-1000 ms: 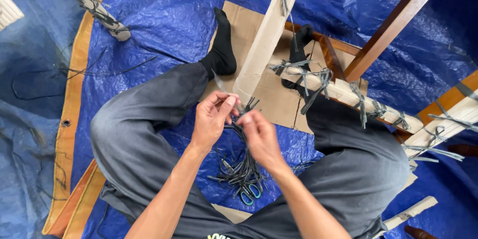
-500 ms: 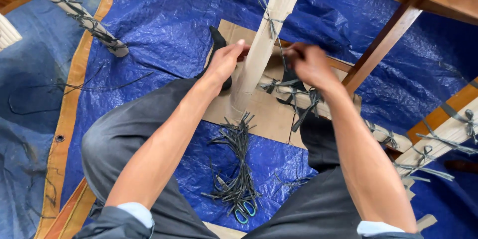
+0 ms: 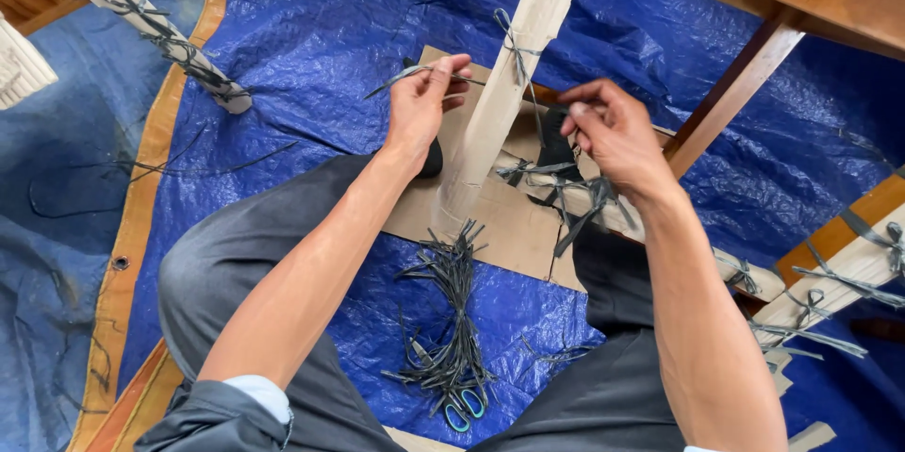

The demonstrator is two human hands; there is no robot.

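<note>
My left hand (image 3: 421, 101) pinches one end of a thin dark plastic strap (image 3: 407, 75) just left of a cardboard-wrapped wooden leg (image 3: 514, 84). My right hand (image 3: 608, 131) is on the right side of that leg, fingers closed on the strap's other end, which runs behind the leg. Another dark strap (image 3: 512, 42) is tied around the leg higher up. A bundle of loose dark straps (image 3: 451, 311) lies on the blue tarp (image 3: 330, 28) between my knees, with teal-handled scissors (image 3: 462, 407) at its near end.
A flat cardboard sheet (image 3: 500, 216) lies under the leg. Other wrapped, strap-tied furniture parts lie at the upper left (image 3: 160, 28) and at the right (image 3: 830, 273). Bare brown wooden rails (image 3: 735, 84) cross the upper right. My grey-trousered legs frame the bundle.
My hands rose from the strap bundle on my lap to the wrapped leg and now hold a strap on either side of it. The camera moved closer.
</note>
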